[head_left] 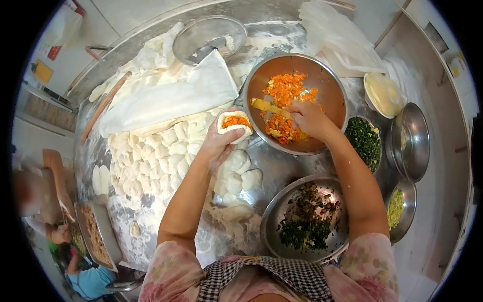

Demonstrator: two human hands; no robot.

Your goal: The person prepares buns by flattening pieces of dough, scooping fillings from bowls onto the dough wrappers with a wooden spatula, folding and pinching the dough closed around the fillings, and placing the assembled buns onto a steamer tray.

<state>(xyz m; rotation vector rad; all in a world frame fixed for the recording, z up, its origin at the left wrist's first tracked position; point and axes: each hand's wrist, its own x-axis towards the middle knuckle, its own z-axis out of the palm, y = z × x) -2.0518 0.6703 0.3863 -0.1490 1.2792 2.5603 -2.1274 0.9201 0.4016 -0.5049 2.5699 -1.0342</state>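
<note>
My left hand [219,143] holds a round dough wrapper [242,133], cupped, with orange chopped filling [234,122] on it. It is beside the left rim of a large steel bowl [329,90]. Inside that bowl lies more chopped orange filling [287,86], which looks like carrot with yellow bits. My right hand [308,119] reaches over the bowl, its fingers closed round a flat yellow spatula [271,107]. The spatula's tip points left, towards the wrapper. Rows of pale dough pieces [151,158] lie on the floured table to the left of my left hand.
Nearer me stands a steel bowl [271,221] of chopped greens and brown bits. Bowls of greens [363,143] and pale yellow bits [395,209] are at right. A white cloth [171,108], rolling pin [105,106] and sieve [210,38] lie behind. People [93,279] are at left.
</note>
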